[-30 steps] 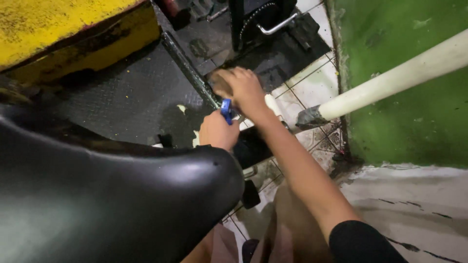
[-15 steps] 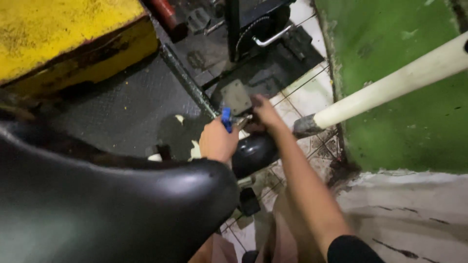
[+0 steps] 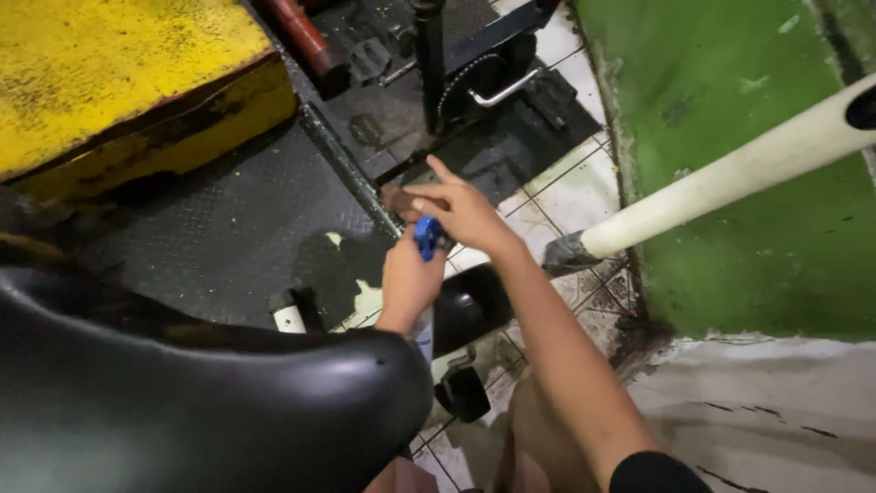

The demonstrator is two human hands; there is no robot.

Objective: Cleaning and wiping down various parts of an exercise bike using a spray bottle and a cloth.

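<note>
My left hand (image 3: 409, 278) is raised above the black saddle (image 3: 210, 411) and is closed around a small blue object (image 3: 426, 237) that sticks out of the top of the fist. My right hand (image 3: 467, 217) reaches in from the lower right and touches the blue object. Its thumb and fingers pinch a small flat brown-grey piece (image 3: 397, 196), and the index finger points up. Below both hands sits a rounded black part (image 3: 470, 306). What the blue object is I cannot make out.
A worn yellow block (image 3: 128, 82) lies at the top left on a black textured mat (image 3: 228, 237). A white pole (image 3: 730, 178) with a grey tip slants in from the right over the green surface (image 3: 730, 82). A crank, chain and pedal (image 3: 493, 87) and a red tube (image 3: 301, 36) stand at the top, on dirty white tiles (image 3: 566, 192).
The view has shifted a little. My right hand has drawn back toward the blue object, and the flat brown-grey piece now sits edge-on right beside it. My left hand holds its grip.
</note>
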